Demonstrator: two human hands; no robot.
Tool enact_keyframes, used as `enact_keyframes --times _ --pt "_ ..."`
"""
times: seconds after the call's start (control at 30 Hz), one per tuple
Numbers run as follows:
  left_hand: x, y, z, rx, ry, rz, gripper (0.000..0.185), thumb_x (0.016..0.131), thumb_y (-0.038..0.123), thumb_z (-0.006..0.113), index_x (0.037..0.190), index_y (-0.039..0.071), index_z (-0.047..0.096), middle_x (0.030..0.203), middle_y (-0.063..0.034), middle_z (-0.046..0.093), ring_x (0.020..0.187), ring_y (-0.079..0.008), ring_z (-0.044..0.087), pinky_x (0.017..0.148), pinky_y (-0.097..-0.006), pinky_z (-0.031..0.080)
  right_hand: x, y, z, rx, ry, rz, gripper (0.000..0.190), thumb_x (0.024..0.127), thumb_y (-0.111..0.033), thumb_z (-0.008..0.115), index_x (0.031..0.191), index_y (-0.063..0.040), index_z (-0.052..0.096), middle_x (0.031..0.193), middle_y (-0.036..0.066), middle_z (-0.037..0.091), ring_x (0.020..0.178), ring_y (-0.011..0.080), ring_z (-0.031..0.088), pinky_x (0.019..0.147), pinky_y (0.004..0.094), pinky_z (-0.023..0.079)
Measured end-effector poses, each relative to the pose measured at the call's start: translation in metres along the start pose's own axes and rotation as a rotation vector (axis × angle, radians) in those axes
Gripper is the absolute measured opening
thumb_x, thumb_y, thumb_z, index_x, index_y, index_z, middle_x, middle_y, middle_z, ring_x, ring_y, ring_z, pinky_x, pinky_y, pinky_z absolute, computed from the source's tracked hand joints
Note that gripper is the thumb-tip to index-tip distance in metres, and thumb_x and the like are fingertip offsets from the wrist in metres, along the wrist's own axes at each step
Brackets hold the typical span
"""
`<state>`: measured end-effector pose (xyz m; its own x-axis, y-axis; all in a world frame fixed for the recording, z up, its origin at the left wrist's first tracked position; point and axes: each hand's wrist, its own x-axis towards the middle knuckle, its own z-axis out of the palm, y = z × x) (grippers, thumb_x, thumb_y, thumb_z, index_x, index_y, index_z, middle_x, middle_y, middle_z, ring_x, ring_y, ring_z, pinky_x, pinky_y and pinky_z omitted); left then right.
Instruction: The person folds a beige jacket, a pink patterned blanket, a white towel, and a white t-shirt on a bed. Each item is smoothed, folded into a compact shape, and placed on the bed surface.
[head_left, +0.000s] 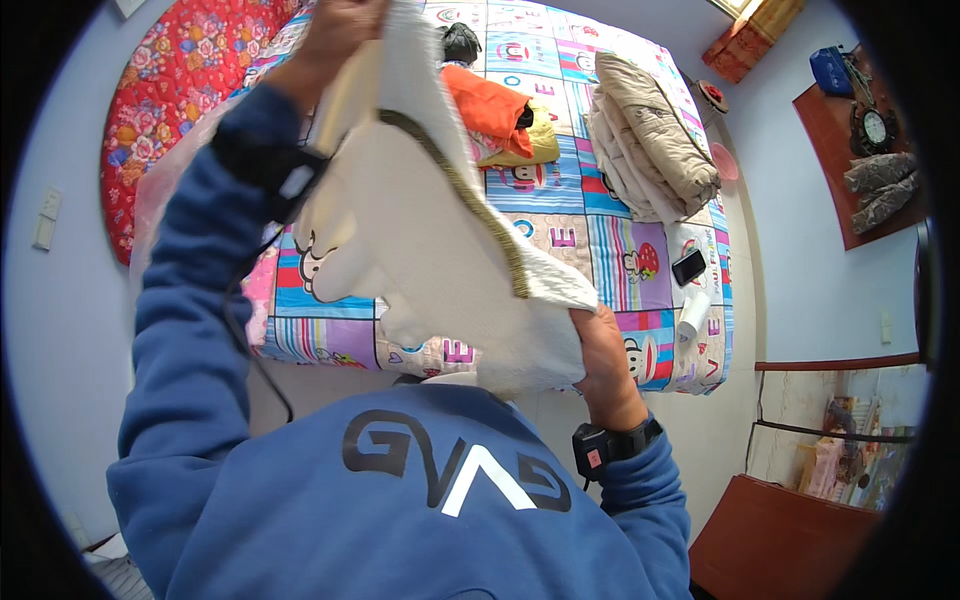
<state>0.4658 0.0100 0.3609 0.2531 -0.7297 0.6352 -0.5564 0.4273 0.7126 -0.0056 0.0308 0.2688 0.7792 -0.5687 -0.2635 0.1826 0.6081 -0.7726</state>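
A whitish cloth piece with a dark olive trim band hangs stretched between my hands above the bed; it looks like a garment, though its kind is unclear. My left hand, raised at the top of the view, grips its upper end, slightly blurred. Lower down at the right, my right hand holds the opposite edge between thumb and fingers. Beyond the cloth, an orange garment lies on a yellow one on the bed.
The patterned bedspread carries a folded beige padded jacket, a smartphone and a white roll. A red floral quilt is at the back left. A reddish-brown wooden surface stands at the lower right.
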Motion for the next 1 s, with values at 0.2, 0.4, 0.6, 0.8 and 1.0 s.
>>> enact_keyframes --times 0.2,0.4,0.6,0.8,1.0 --pt "0.032 -0.070 0.248 0.103 -0.123 -0.106 0.020 0.095 0.014 0.060 0.111 0.005 0.068 0.089 -0.0046 0.070 0.075 -0.0119 0.063 0.069 -0.0282 0.054 0.009 0.040 -0.138 0.285 0.317 0.005 0.039 0.104 -0.029 0.045 0.127 0.002 0.054 0.115 0.014 0.064 0.098 0.0227 0.066 0.084 0.0343 0.054" --pt "-0.099 -0.108 0.414 0.066 -0.438 -0.193 0.073 0.083 0.020 0.073 0.147 0.018 0.038 0.148 -0.0323 0.030 0.139 -0.0451 0.031 0.113 -0.0440 0.031 -0.003 0.160 -0.368 -0.196 0.762 0.291 0.032 0.097 -0.024 0.059 0.116 0.001 0.058 0.101 0.012 0.066 0.090 0.0238 0.066 0.077 0.0401 0.054" --pt "-0.327 -0.159 0.349 0.077 -0.054 -0.749 0.032 0.081 0.005 0.064 0.113 0.003 0.065 0.113 -0.0180 0.063 0.104 -0.0322 0.061 0.091 -0.0383 0.048 -0.034 0.238 -0.442 -0.136 1.032 0.450 0.033 0.085 -0.013 0.071 0.115 -0.005 0.059 0.102 0.009 0.063 0.090 0.0245 0.062 0.078 0.0459 0.050" --pt "-0.515 -0.155 0.245 0.690 0.132 -1.355 0.042 0.077 0.017 0.072 0.113 0.002 0.058 0.109 -0.0196 0.058 0.105 -0.0365 0.055 0.092 -0.0428 0.046 -0.017 0.249 -0.400 -0.352 1.212 0.486 0.087 0.071 -0.014 0.084 0.143 -0.003 0.038 0.128 0.012 0.054 0.114 0.0272 0.052 0.086 0.0446 0.045" --pt "-0.550 -0.147 0.266 0.344 0.317 -1.550 0.055 0.075 0.019 0.082 0.116 -0.004 0.054 0.114 -0.0168 0.056 0.104 -0.0211 0.057 0.084 -0.0348 0.049 -0.015 0.267 -0.387 -0.044 1.013 0.824 0.065 0.073 -0.009 0.083 0.130 -0.008 0.052 0.112 0.011 0.061 0.099 0.0249 0.059 0.071 0.0403 0.048"
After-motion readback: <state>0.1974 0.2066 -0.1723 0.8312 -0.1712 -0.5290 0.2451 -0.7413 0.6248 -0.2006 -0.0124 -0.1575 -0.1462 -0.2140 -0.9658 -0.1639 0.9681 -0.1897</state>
